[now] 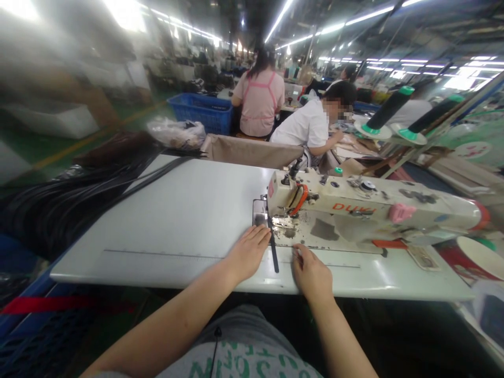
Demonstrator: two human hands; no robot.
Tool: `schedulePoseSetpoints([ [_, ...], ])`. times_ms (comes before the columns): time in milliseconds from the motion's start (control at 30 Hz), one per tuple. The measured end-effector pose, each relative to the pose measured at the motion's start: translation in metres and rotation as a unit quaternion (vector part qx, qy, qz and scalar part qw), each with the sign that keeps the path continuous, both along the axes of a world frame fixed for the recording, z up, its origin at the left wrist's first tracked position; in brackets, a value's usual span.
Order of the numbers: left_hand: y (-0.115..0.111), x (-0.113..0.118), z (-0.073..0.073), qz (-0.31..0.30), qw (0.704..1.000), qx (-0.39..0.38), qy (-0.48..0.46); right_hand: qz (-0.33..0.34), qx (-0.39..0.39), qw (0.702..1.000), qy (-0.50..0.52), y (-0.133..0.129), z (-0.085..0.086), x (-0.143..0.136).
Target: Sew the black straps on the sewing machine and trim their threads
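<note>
In the head view, the black strip (pixel 274 254) lies at the needle end of the sewing machine (pixel 354 197). It seems light and bendable, best held by its edges there. The left hand (pixel 251 249) (flat, fingers together) rests beside it; the right hand (pixel 314 273) is curled before the machine, holding what I cannot tell.

We're in a sewing workshop, and a big one: here, a sewing machine (pixel 378 197) sits in a pale table (pixel 189 205), cones of black thread (pixel 389 110) standing behind it. Just ahead, one person in pink (pixel 258 102) (back turned to us) sits near a blue crate (pixel 202 111), another in white (pixel 301 126) leans over work, and strip lights (pixel 279 21) run overhead.
</note>
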State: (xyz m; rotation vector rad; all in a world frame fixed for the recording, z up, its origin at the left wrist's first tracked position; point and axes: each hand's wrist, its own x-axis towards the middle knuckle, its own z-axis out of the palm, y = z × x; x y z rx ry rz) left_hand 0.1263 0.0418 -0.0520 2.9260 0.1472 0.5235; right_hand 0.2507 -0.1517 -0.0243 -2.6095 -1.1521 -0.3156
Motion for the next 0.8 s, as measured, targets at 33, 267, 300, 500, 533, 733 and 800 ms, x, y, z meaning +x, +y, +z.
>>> schedulePoseSetpoints([
  [33, 0.0, 0.0001, 0.0004, 0.002, 1.0, 0.0, 0.0, 0.004, 0.005, 1.0, -0.009, -0.0002, -0.0029, 0.0],
  [267, -0.0007, 0.0017, 0.0011, 0.0, 1.0, -0.026, -0.016, 0.024, 0.034, 0.999, -0.013, -0.002, -0.0076, -0.0045],
  [300, -0.0004, 0.0016, 0.0008, -0.002, 0.999, -0.029, -0.016, 0.024, 0.036, 0.999, -0.011, -0.002, -0.0072, -0.0046],
  [500, 0.0005, 0.0001, -0.0011, -0.006, 0.999, -0.03, -0.022, 0.025, 0.04, 0.999, -0.01, -0.0021, -0.0071, -0.0046],
  [533, 0.0001, 0.0003, -0.0008, -0.005, 0.999, -0.027, -0.023, 0.027, 0.039, 0.999, -0.009, -0.0024, -0.0073, -0.0045],
  [733, -0.0002, 0.0063, 0.002, 0.015, 0.999, -0.017, -0.029, 0.035, 0.046, 0.998, -0.012, -0.0036, -0.0069, -0.0043],
  [800, 0.0022, 0.0099, 0.0025, 0.025, 0.999, -0.025, -0.025, 0.036, 0.047, 0.998, -0.018, -0.0035, -0.0066, -0.0046],
])
